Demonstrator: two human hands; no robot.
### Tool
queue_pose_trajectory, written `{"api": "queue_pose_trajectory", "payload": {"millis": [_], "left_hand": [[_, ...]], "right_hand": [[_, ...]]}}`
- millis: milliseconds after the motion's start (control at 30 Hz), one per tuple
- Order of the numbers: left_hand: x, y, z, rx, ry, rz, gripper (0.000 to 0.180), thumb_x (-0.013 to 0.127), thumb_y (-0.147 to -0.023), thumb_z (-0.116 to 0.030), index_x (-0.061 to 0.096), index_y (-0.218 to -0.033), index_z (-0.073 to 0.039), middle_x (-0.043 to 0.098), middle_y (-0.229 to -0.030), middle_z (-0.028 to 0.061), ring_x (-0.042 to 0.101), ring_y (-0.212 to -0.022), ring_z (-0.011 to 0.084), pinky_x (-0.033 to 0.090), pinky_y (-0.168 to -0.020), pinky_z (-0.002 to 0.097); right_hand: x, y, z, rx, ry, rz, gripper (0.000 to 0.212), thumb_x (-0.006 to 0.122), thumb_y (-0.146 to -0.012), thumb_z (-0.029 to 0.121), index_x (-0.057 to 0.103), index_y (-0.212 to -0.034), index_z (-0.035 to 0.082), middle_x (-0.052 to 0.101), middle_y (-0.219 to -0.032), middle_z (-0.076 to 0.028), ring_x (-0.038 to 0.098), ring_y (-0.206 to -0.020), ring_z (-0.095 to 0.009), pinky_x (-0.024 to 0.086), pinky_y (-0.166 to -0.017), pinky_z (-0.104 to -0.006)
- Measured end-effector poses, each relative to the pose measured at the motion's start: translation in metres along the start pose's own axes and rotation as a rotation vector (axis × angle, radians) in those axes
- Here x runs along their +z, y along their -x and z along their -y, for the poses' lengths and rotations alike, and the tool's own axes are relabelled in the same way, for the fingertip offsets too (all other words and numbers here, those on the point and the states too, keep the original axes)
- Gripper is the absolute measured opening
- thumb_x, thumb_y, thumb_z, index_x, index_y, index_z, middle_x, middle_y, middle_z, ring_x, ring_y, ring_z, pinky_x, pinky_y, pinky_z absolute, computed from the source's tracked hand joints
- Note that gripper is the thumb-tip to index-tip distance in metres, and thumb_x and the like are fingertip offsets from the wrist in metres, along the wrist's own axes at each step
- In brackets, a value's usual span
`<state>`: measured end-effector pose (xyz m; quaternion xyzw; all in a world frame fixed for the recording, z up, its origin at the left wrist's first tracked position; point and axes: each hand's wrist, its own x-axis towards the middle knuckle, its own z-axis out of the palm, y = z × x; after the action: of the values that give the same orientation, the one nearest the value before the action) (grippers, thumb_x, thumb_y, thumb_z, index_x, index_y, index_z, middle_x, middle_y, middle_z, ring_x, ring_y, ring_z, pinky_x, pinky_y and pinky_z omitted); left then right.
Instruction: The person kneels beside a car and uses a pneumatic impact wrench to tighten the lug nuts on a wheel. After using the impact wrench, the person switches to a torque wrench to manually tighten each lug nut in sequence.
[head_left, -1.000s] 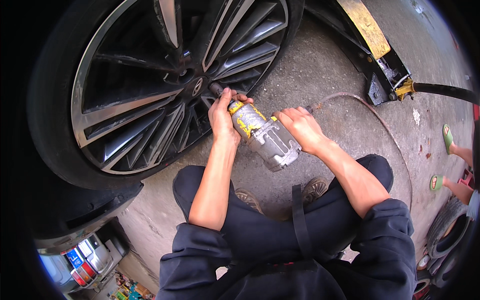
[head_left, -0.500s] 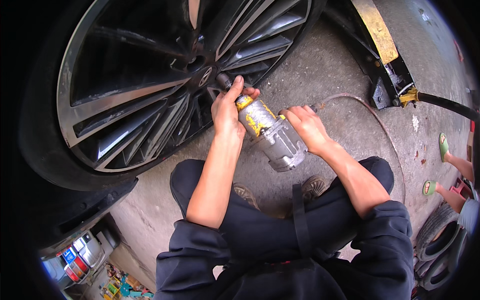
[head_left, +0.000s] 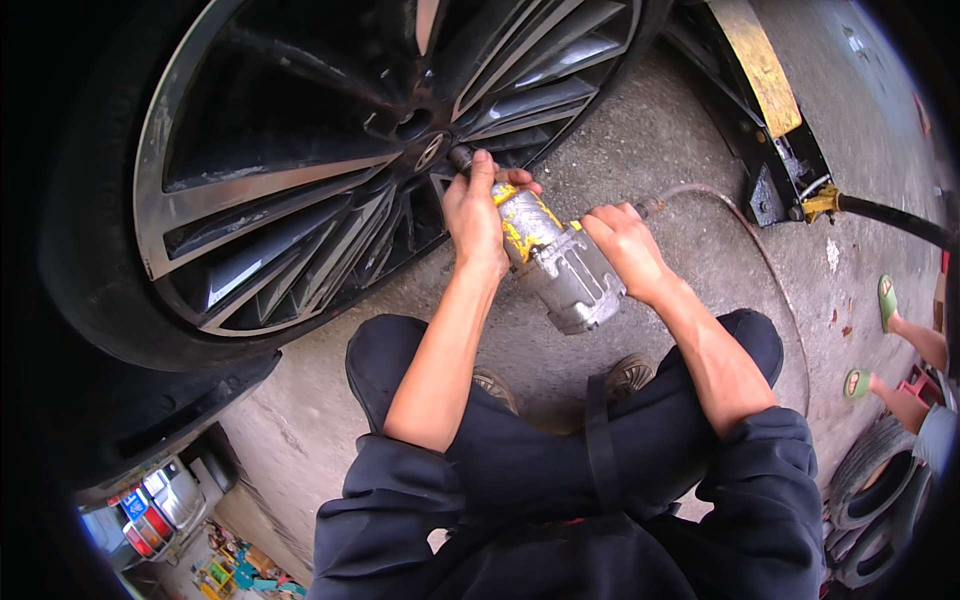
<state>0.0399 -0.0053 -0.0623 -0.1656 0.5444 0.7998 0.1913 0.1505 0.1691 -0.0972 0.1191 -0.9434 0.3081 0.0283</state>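
Both of my hands hold a silver and yellow impact wrench [head_left: 565, 275] in front of a car wheel [head_left: 290, 190]. My left hand [head_left: 475, 215] wraps around the wrench's front end, thumb along the dark socket [head_left: 461, 158]. My right hand [head_left: 625, 245] is closed around its handle, where an air hose [head_left: 735, 208] joins. The socket's tip lies at the wheel's hub, just right of the centre cap [head_left: 431, 151]; whether it sits over a nut cannot be made out. Several spokes of black and bare metal run outward from the hub.
A yellow and black floor jack [head_left: 765, 120] stands right of the wheel. At the far right are another person's feet in green slippers [head_left: 857, 383] and several loose tyres [head_left: 868, 485]. Lower left, a vehicle's tail light [head_left: 150, 525] shows near small colourful items [head_left: 235, 570].
The socket has come closer to the hub and now meets the wheel beside the centre cap. Both hands keep their hold on the impact wrench. The whole view has shifted slightly.
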Motion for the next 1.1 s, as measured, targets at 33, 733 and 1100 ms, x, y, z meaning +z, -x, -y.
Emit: {"api": "queue_pose_trajectory", "payload": {"millis": [33, 733, 1100], "left_hand": [[-0.001, -0.002, 0.000, -0.007, 0.008, -0.008, 0.032, 0.056, -0.100, -0.035, 0.051, -0.096, -0.004, 0.069, -0.085, 0.0204, 0.070, -0.072, 0.0301, 0.057, -0.062, 0.0390], [0.030, 0.030, -0.029, -0.143, 0.098, 0.215, 0.030, 0.054, -0.099, -0.034, 0.050, -0.081, -0.010, 0.062, -0.073, 0.0147, 0.068, -0.077, 0.0316, 0.057, -0.070, 0.0432], [0.030, -0.013, -0.021, -0.116, 0.539, 0.523, 0.031, 0.054, -0.097, -0.037, 0.049, -0.074, -0.016, 0.054, -0.067, 0.0020, 0.061, -0.077, 0.0208, 0.053, -0.081, 0.0431]], "right_hand": [[0.000, 0.001, 0.000, -0.004, -0.018, -0.007, 0.016, 0.057, -0.081, 0.013, 0.059, -0.096, 0.008, 0.062, -0.090, -0.009, 0.061, -0.090, -0.028, 0.043, -0.083, -0.0394], [-0.041, 0.028, 0.020, 0.011, -0.062, -0.155, 0.036, 0.060, -0.079, 0.009, 0.062, -0.114, 0.003, 0.064, -0.100, -0.011, 0.061, -0.093, -0.029, 0.044, -0.085, -0.0378], [-0.056, -0.007, 0.001, -0.037, -0.230, -0.119, 0.040, 0.065, -0.074, 0.012, 0.061, -0.113, 0.002, 0.066, -0.101, -0.015, 0.063, -0.098, -0.033, 0.044, -0.086, -0.0402]]}}
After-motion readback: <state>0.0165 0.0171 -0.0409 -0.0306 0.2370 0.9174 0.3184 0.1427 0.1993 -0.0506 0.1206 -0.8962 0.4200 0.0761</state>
